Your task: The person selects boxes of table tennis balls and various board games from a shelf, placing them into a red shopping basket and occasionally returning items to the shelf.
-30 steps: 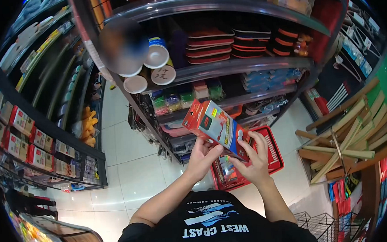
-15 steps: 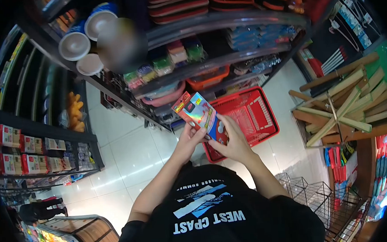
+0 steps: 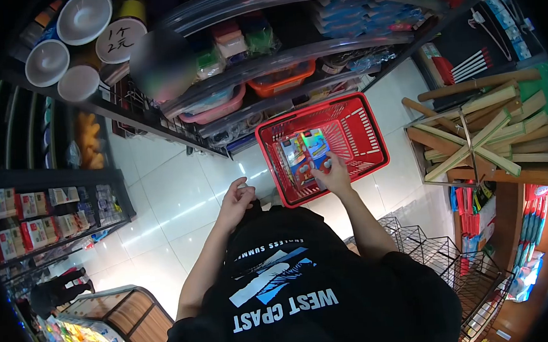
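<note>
Right hand (image 3: 332, 174): thumb and fingers slightly parted, closed on the near end of one printed box (image 3: 316, 144).
Printed box: just beyond those fingertips, over the interior of one red basket (image 3: 376, 163), whose walls surround the fingers.
Left hand (image 3: 237, 201): fingers half curled, nothing in hold, outside the basket.
Pink tray (image 3: 223, 110), orange tray (image 3: 284, 81): shelved, forward of both hands' fingers.
Wooden pieces (image 3: 489, 142): right of the fingers, well apart.

The basket (image 3: 374, 141) is red, the shirt (image 3: 281, 296) black with white-and-blue print.
</note>
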{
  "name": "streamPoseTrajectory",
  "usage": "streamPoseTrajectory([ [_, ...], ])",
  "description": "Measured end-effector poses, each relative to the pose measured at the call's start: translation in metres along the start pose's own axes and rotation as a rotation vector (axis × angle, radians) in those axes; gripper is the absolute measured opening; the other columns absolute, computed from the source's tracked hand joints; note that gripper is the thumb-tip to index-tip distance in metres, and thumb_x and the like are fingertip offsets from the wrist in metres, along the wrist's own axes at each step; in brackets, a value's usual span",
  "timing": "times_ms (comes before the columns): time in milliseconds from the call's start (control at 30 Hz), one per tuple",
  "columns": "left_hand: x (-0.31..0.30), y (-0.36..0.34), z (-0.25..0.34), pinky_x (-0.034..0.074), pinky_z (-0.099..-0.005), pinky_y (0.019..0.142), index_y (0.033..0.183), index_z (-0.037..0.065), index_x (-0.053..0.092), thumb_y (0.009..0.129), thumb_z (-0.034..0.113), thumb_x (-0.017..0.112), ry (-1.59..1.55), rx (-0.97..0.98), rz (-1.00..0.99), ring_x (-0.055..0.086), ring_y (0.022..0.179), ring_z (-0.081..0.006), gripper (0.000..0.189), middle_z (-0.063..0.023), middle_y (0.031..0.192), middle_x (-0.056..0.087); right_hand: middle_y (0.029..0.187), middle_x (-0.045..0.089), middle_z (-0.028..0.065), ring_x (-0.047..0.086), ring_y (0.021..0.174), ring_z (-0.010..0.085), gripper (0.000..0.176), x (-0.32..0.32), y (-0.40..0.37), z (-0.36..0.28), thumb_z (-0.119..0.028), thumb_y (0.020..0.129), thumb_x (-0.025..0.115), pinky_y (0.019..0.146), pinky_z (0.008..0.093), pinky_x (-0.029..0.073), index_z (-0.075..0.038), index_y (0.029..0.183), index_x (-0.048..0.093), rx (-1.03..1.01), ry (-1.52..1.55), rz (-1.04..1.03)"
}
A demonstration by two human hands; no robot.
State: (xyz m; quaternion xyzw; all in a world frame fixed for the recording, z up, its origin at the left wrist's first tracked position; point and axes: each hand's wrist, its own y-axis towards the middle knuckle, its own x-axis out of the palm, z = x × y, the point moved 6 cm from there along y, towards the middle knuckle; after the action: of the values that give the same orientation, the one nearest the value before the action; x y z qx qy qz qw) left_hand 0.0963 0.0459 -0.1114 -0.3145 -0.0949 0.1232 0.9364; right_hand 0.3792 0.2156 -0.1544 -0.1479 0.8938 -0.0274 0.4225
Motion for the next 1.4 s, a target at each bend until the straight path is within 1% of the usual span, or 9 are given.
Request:
streamPoseTrajectory([
  [367,-0.002,-0.004,-0.023,0.049,-0.0288,0.081,0.135,0.007,0.045,0.096,0.026,0.059,0.082,-0.038,0.002,0.061,0.097,-0.0162,0.047,-0.0088,0.111,0.063,0.128,0.046,0.022,0.045,0.12,0.0402,0.086,0.079,-0.001,-0.001,-0.035,0.069,0.081,0.096,0.05,0.043,-0.012,0.139,0.037,0.074,-0.147,-0.138],
  [433,0.0,-0.006,-0.02,0.049,-0.0288,0.081,0.135,0.008,0.045,0.096,0.027,0.059,0.104,-0.029,-0.005,0.061,0.097,-0.016,0.046,-0.0084,0.11,0.062,0.132,0.042,0.0228,0.042,0.123,0.0411,0.091,0.085,-0.002,0.002,-0.036,0.069,0.082,0.097,0.0514,0.042,-0.016,0.142,0.031,0.2,-0.163,-0.242],
  [533,0.002,-0.008,-0.017,0.048,-0.0288,0.081,0.134,0.008,0.046,0.096,0.027,0.059,0.137,-0.045,-0.022,0.06,0.096,-0.0157,0.045,-0.0073,0.108,0.062,0.131,0.043,0.0223,0.043,0.122,0.0407,0.093,0.092,-0.003,0.009,-0.036,0.07,0.081,0.097,0.0517,0.043,-0.018,0.144,0.028,0.194,-0.18,-0.22],
  [600,0.003,-0.008,-0.016,0.046,-0.025,0.075,0.133,0.005,0.045,0.096,0.018,0.058,0.115,-0.044,-0.022,0.055,0.086,-0.0083,0.042,-0.0008,0.098,0.061,0.13,0.043,0.0221,0.044,0.122,0.0413,0.094,0.094,-0.003,0.015,-0.036,0.069,0.081,0.097,0.0507,0.043,-0.018,0.144,0.028,0.203,-0.179,-0.247],
  [967,0.004,-0.004,-0.013,0.046,-0.0246,0.073,0.131,0.006,0.048,0.095,0.018,0.058,0.135,0.0,-0.007,0.056,0.086,-0.0095,0.039,-0.0025,0.098,0.06,0.129,0.044,0.0221,0.046,0.12,0.0427,0.094,0.096,-0.005,0.017,-0.033,0.068,0.081,0.098,0.0496,0.044,-0.015,0.144,0.028,0.198,-0.172,-0.276],
  [1200,-0.008,0.015,-0.031,0.047,-0.0244,0.066,0.128,0.003,0.051,0.095,0.024,0.059,0.214,0.197,0.031,0.055,0.074,-0.0084,0.04,-0.0026,0.088,0.06,0.132,0.048,0.0282,0.045,0.124,0.0428,0.067,0.054,0.028,0.009,-0.03,0.082,0.068,0.106,0.0474,0.036,0.002,0.134,0.042,-0.116,0.088,0.019],
  [1267,-0.005,0.022,-0.031,0.049,-0.0247,0.069,0.127,0.001,0.05,0.095,0.021,0.06,0.119,0.219,-0.001,0.057,0.077,-0.0095,0.04,-0.0039,0.091,0.062,0.126,0.054,0.0266,0.053,0.118,0.0383,0.056,0.018,0.04,-0.024,-0.023,0.086,0.065,0.1,0.0432,0.044,0.002,0.132,0.045,-0.151,0.054,0.04],
  [1333,0.001,0.02,-0.018,0.049,-0.0245,0.071,0.127,0.002,0.051,0.095,0.021,0.06,0.119,0.184,-0.004,0.059,0.081,-0.0099,0.039,-0.0036,0.094,0.062,0.115,0.063,0.02,0.063,0.103,0.0276,0.04,-0.012,0.045,-0.054,-0.014,0.091,0.06,0.088,0.0348,0.051,0.003,0.127,0.051,0.001,0.463,-0.043],
  [1400,0.005,0.023,-0.011,0.049,-0.0244,0.072,0.128,0.003,0.051,0.095,0.02,0.059,0.151,0.207,-0.019,0.059,0.082,-0.0099,0.038,-0.0036,0.095,0.061,0.105,0.065,0.0147,0.065,0.092,0.0204,0.034,-0.029,0.075,-0.066,-0.013,0.094,0.057,0.08,0.0299,0.052,0.002,0.124,0.054,-0.156,0.503,0.014],
])
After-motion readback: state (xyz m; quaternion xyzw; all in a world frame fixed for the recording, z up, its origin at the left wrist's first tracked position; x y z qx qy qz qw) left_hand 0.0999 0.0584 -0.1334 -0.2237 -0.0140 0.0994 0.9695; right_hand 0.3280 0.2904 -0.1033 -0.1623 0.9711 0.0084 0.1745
